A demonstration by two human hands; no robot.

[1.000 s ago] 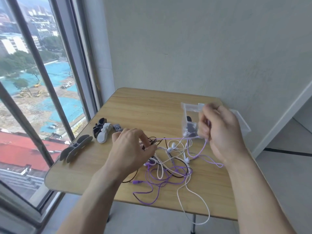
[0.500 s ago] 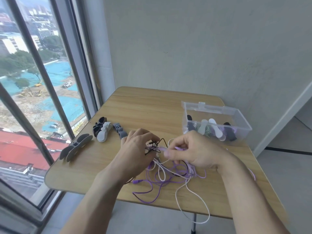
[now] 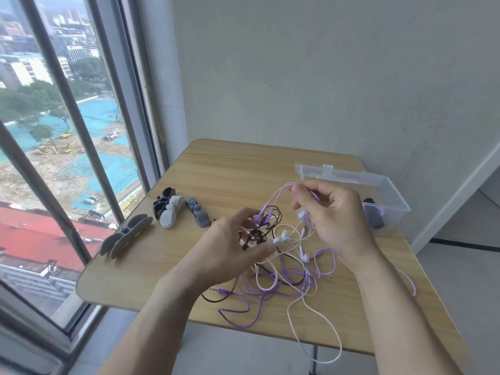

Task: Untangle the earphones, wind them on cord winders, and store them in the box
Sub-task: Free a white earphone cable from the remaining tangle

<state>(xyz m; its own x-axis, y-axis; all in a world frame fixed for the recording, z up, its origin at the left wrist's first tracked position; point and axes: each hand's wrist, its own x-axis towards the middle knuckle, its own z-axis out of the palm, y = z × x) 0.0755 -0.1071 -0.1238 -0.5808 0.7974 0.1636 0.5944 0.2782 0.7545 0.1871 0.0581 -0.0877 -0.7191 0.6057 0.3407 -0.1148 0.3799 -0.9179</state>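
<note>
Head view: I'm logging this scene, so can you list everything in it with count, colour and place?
table: one, light wood, centre
purple earphone cord: one, tangled mid-table, a loop raised
white earphone cord: one, tangled, trailing off the near edge
black earphone cord: one, in the knot
cord winders: five loose, dark grey, white, grey, table's left side
box: one, clear, far right, winders inside
window: left
wall: grey, behind
left hand: holds the knot
right hand: pinches the purple loop
</note>
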